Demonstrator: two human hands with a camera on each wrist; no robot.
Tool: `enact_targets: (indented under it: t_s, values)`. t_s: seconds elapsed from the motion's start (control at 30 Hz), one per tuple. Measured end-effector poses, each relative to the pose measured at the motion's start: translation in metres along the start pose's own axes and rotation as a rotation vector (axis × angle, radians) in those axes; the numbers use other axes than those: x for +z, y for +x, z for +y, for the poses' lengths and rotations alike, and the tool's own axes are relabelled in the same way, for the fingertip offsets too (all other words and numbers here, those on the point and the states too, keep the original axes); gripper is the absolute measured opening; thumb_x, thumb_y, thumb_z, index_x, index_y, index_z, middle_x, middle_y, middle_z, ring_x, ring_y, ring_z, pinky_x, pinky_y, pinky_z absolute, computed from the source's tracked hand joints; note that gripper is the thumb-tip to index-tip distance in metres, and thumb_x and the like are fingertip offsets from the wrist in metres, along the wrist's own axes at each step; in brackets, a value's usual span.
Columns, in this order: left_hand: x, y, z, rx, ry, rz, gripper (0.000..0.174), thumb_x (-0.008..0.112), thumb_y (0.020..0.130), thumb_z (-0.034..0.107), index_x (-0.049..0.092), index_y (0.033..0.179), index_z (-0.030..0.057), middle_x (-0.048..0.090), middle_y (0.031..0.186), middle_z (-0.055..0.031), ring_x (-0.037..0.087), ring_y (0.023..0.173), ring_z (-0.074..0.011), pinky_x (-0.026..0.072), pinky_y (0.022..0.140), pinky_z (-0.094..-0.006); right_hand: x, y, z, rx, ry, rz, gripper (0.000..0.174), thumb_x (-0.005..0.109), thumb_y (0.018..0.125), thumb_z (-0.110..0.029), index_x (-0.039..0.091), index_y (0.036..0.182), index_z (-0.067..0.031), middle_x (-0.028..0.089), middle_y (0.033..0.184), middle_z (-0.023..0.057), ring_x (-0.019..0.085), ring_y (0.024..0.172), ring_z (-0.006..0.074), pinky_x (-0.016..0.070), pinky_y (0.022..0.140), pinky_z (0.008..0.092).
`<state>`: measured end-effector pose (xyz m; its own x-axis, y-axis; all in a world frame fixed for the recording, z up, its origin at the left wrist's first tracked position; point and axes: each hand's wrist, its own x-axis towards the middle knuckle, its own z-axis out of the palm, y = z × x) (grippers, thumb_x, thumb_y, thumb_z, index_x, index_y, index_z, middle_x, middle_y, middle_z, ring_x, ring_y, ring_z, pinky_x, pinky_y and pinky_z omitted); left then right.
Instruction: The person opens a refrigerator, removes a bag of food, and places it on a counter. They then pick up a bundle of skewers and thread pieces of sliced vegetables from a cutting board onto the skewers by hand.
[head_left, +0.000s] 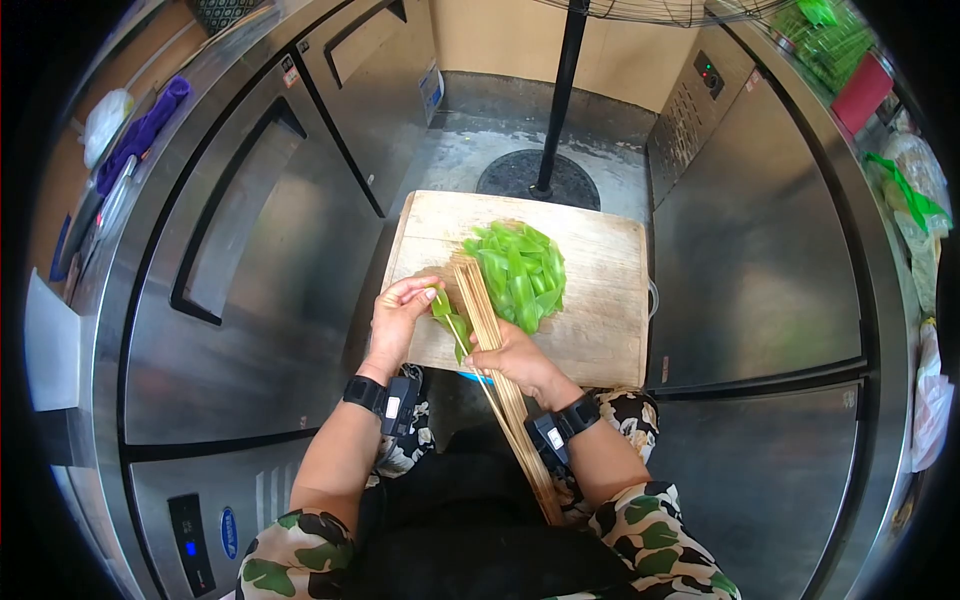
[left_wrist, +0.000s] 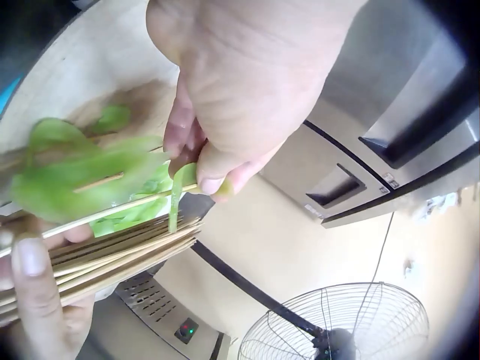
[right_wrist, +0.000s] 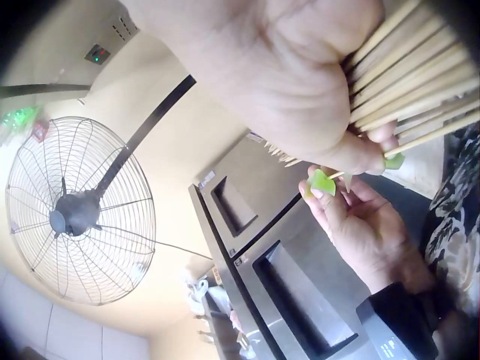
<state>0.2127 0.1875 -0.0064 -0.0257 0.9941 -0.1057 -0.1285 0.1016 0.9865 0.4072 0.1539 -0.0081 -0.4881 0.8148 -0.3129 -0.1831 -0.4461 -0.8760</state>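
So, by the board's edges (head_left: pixel 397 240), left hand (head_left: pixel 398 320) clamps 1 green slice (head_left: pixel 441 303), right hand (head_left: pixel 522 366) clamps skewers (head_left: pixel 479 300).

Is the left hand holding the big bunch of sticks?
No, the right hand grips the bunch of sticks; the left hand pinches a green piece.

We see glossy, smooth green leafy slices (head_left: pixel 522 275), matt pale wooden board (head_left: pixel 600 290), brushed metal cabinet doors (head_left: pixel 755 250).

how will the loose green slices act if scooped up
The green slices look thin and lie in curved, overlapping layers, so they are probably light and floppy. Their glossy surface hints they may be slippery. Heaped loosely on the board, some could slide off a hand.
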Motion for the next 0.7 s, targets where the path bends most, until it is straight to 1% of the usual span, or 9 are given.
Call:
enact_targets:
  t_s: [0.23, 0.57, 0.7]
  values:
    - [0.009, -0.006, 0.002, -0.030, -0.008, -0.088, 0.019, 0.060, 0.083, 0.002, 0.061, 0.101, -0.0009, 0.065, 0.099, -0.0111, 0.060, 0.093, -0.0129, 0.0454, 0.085, -0.0243, -0.002, -0.003, -0.006, 0.002, 0.022, 0.006, 0.033, 0.067, 0.072, 0.003, 0.048, 0.097, -0.0018, 0.056, 0.073, 0.0041, 0.055, 0.062, 0.0112, 0.0448, 0.054, 0.0230]
    - [0.009, -0.006, 0.000, -0.061, -0.038, -0.109, 0.018, 0.059, 0.082, 0.001, 0.061, 0.101, -0.0002, 0.065, 0.099, -0.0112, 0.060, 0.094, -0.0141, 0.0450, 0.087, -0.0251, -0.004, -0.006, -0.004, 0.003, 0.008, 0.035, 0.033, 0.067, 0.072, 0.002, 0.048, 0.099, -0.0014, 0.056, 0.074, 0.0044, 0.056, 0.064, 0.0113, 0.0460, 0.055, 0.0228]
    - [0.011, -0.007, -0.001, -0.085, -0.054, -0.139, 0.017, 0.059, 0.082, 0.001, 0.061, 0.099, 0.0002, 0.065, 0.099, -0.0107, 0.060, 0.095, -0.0139, 0.0450, 0.086, -0.0254, -0.004, -0.007, -0.004, 0.002, 0.028, 0.049, 0.033, 0.067, 0.073, 0.001, 0.048, 0.099, -0.0015, 0.055, 0.074, 0.0040, 0.055, 0.062, 0.0109, 0.0453, 0.055, 0.0228]
